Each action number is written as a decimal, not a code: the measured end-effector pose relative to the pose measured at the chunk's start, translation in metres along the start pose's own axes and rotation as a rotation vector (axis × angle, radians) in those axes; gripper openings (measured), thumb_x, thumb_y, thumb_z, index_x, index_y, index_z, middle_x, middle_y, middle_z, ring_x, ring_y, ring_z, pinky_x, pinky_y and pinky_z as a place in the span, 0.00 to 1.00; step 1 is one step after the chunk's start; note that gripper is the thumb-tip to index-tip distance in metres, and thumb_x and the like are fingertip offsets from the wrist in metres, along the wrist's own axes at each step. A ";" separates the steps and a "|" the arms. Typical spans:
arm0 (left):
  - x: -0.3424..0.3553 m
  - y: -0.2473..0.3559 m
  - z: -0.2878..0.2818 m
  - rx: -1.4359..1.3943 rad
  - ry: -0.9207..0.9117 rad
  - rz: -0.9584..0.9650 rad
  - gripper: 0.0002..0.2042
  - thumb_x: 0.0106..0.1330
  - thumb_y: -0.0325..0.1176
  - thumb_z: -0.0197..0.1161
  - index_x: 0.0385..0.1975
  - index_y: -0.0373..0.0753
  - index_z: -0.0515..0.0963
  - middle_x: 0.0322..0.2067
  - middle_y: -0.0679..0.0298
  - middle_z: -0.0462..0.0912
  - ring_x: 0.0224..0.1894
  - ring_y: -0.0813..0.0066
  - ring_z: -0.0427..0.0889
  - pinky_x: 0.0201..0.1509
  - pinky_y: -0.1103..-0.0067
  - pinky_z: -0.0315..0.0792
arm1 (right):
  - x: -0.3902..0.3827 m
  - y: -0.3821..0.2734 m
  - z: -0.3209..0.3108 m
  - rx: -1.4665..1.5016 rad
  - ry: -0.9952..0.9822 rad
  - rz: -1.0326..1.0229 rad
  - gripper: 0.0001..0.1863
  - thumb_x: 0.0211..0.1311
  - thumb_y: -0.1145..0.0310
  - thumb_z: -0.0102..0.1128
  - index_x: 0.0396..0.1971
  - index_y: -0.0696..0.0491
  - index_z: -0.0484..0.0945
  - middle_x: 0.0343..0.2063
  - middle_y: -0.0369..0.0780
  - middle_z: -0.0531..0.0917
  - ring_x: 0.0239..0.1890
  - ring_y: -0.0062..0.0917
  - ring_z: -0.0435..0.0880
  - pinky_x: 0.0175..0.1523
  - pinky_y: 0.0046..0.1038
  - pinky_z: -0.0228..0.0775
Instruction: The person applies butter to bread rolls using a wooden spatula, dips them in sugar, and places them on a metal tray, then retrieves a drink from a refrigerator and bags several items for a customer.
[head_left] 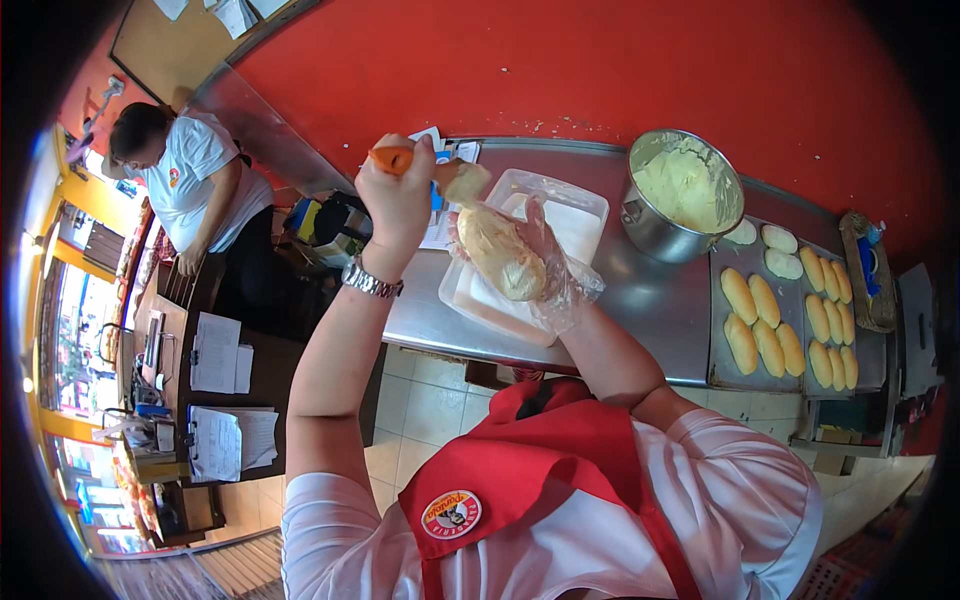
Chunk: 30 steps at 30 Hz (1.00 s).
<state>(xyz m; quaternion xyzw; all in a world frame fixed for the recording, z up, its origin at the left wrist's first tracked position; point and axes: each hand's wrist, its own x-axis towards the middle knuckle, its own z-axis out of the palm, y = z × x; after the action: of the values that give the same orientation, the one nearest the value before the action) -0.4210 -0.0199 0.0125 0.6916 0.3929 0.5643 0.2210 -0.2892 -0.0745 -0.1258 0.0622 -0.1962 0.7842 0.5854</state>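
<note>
My left hand (396, 200), with a metal watch on its wrist, is closed around the orange handle of a spatula (466, 184). Pale cream clings to the spatula's blade, which is at the upper end of a bread roll (500, 258). My right hand (556, 270) wears a clear plastic glove and grips that roll from its right side. Cream is smeared over the roll's surface. Beneath both hands lies a white rectangular plastic tub (590, 200) with white contents, partly hidden by the roll and glove.
A steel pot (668, 240) of pale cream stands right of the tub. Beyond it, metal trays (725, 372) carry several golden rolls and a few cream-coated ones. A woven basket (868, 290) sits at the far right. Leftward, another person (215, 170) is by a dark desk (290, 370) with papers.
</note>
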 end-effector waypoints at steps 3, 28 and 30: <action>-0.038 0.007 0.003 0.146 -0.254 0.582 0.09 0.60 0.31 0.66 0.21 0.37 0.76 0.20 0.61 0.76 0.22 0.69 0.78 0.23 0.77 0.69 | -0.002 -0.007 -0.014 -0.012 0.007 -0.002 0.49 0.59 0.30 0.43 0.62 0.62 0.62 0.59 0.50 0.71 0.59 0.38 0.73 0.65 0.39 0.65; -0.037 0.014 -0.002 0.085 -0.101 0.322 0.10 0.61 0.30 0.66 0.20 0.34 0.75 0.18 0.65 0.73 0.23 0.81 0.71 0.27 0.81 0.66 | -0.007 0.009 -0.010 0.207 -0.106 0.002 0.46 0.61 0.31 0.45 0.62 0.60 0.62 0.59 0.49 0.71 0.60 0.36 0.73 0.66 0.39 0.65; -0.006 -0.001 -0.013 0.058 0.022 -0.022 0.11 0.62 0.29 0.66 0.20 0.35 0.74 0.18 0.67 0.73 0.22 0.81 0.71 0.26 0.81 0.65 | -0.004 0.013 -0.001 0.108 -0.017 0.026 0.45 0.63 0.33 0.43 0.62 0.61 0.63 0.59 0.49 0.71 0.60 0.36 0.73 0.66 0.38 0.65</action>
<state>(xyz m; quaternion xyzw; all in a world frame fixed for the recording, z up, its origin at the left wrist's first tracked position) -0.4338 -0.0259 0.0110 0.6871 0.4189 0.5578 0.2029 -0.3004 -0.0814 -0.1312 0.0976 -0.1592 0.8008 0.5691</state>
